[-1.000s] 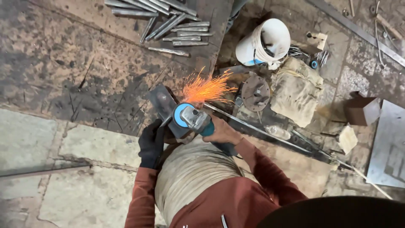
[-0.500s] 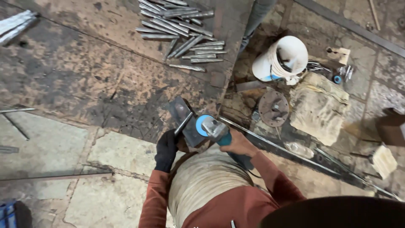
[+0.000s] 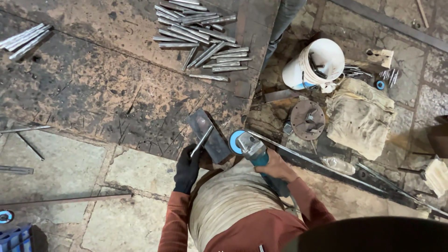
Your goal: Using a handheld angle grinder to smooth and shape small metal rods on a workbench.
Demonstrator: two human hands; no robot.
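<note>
Black-gloved, my left hand (image 3: 187, 169) clamps a short steel rod (image 3: 202, 141) lying across a dark metal block (image 3: 211, 135). Just right of that grip, my bare right hand (image 3: 276, 166) grasps the blue angle grinder (image 3: 249, 148), its disc beside the block.

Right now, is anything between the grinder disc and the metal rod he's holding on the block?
Nothing visible. The angle grinder in the right hand sits just right of the dark block; the rod, held by the gloved left hand, lies across it, open gap between.
</note>
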